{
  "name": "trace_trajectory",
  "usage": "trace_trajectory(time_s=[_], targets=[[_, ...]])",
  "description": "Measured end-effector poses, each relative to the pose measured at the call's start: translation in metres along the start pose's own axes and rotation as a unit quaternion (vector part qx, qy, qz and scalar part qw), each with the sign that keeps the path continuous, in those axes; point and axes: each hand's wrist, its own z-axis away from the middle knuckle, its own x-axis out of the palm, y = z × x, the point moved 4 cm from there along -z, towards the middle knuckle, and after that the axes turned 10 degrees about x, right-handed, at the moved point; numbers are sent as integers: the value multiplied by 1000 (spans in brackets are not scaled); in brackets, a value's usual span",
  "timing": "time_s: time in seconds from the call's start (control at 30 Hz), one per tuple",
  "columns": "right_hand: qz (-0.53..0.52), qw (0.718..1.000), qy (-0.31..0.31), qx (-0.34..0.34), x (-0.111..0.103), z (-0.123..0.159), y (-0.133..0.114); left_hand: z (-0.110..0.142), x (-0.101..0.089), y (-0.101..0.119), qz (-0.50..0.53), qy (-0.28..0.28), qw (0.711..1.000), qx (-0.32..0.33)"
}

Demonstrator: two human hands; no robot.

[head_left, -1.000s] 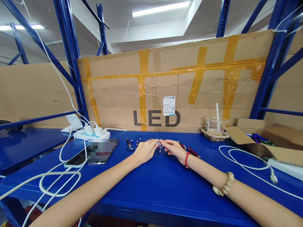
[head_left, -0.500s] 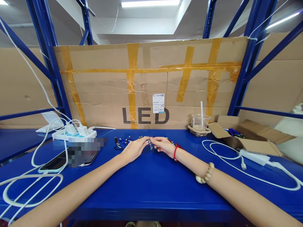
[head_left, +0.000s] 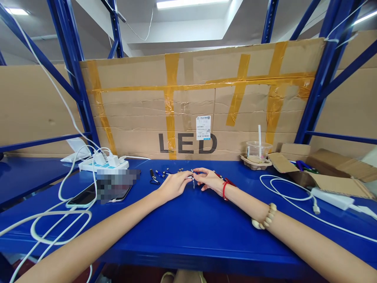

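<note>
Both my hands meet at the middle of the blue shelf top (head_left: 194,224). My left hand (head_left: 174,184) and my right hand (head_left: 209,180) pinch a small metal part with a clip (head_left: 193,180) between their fingertips; it is too small to name exactly. Several small pen-like pieces (head_left: 160,173) and tiny silver bits lie just beyond my left hand. Red pens (head_left: 228,181) lie behind my right wrist, which wears a red string; a bead bracelet sits further up that forearm.
A phone (head_left: 81,196), a blurred item and a white power strip (head_left: 103,163) with looping white cables lie at the left. A plastic cup with a straw (head_left: 257,151), an open cardboard box (head_left: 321,177) and a white charger with its cable (head_left: 330,198) are at the right. A taped cardboard sheet marked LED stands behind.
My hands stay together on the small part. The view has shifted sideways and back with my head; nothing on the shelf has moved.
</note>
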Motion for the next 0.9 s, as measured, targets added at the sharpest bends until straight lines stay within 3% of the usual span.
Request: trace_trajectory(time_s=[0.23,0.4,0.63,0.9], targets=[[-12,999,-37,-31,12,9,-4,0,1,-2,-85,-7,996,-2],[-56,993,-89,-56,28,11,-5,-2,1,0,-140,-47,989,-8],[111,989,-30,-91,36,20,-9,-6,2,15,-134,-70,988,29],[139,985,-37,-98,43,29,-12,-2,6,14,-68,-70,995,34]])
